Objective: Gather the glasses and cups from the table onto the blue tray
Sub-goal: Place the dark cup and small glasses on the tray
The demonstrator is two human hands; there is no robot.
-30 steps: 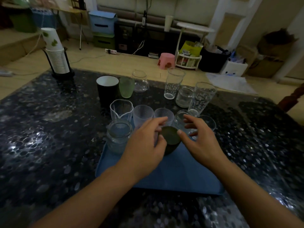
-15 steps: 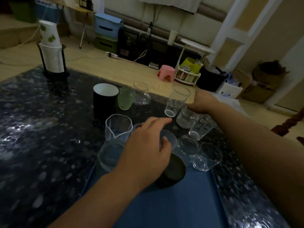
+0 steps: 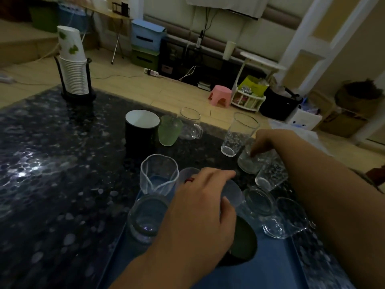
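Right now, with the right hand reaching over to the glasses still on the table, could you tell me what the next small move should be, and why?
Probably close the right hand on the short clear glass and lift it toward the blue tray. Its fingers already dip into that glass's rim, the glass stands off the tray, and the tray has bare space near its front. The left hand rests on the dark green cup.

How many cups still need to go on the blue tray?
Several glasses and a dark cup already sit on the blue tray. The right hand grips a short glass now. At least four remain: black mug, green cup, handled glass, tall glass.
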